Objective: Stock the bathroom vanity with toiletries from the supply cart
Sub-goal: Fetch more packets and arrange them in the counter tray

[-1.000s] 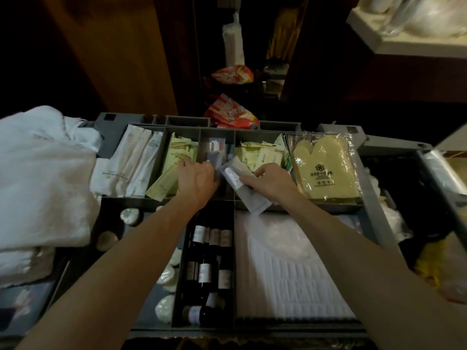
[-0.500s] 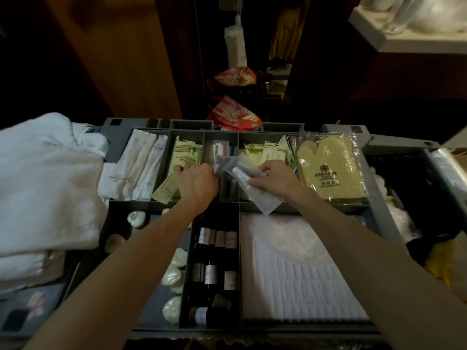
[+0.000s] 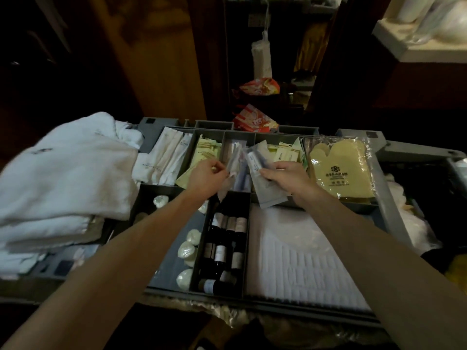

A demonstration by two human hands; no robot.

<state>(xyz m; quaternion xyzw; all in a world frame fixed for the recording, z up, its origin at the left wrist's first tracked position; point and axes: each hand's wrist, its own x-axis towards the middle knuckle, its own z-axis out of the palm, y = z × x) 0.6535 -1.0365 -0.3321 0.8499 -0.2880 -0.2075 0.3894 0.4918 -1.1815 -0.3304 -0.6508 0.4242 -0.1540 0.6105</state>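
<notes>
The grey supply cart tray (image 3: 386, 188) lies below me, split into compartments. My right hand (image 3: 285, 176) grips a clear toothbrush packet (image 3: 262, 188) above the middle back compartments. My left hand (image 3: 207, 178) pinches another thin clear packet (image 3: 233, 160), lifted out of the narrow middle compartment. Both hands are close together, the two packets nearly touching. Pale green sachets (image 3: 206, 152) lie behind my left hand.
Folded white towels (image 3: 63, 183) are stacked at the left. White paper sleeves (image 3: 169, 157), dark small bottles (image 3: 225, 246), round soaps (image 3: 187, 251), a white bath mat (image 3: 300, 256) and a bagged yellow mitt (image 3: 341, 168) fill other compartments. A shelf (image 3: 419, 46) is at upper right.
My left hand has pulled a clear packet up out of the narrow compartment. My right hand keeps its packet and has shifted slightly right. The view has tilted down a little.
</notes>
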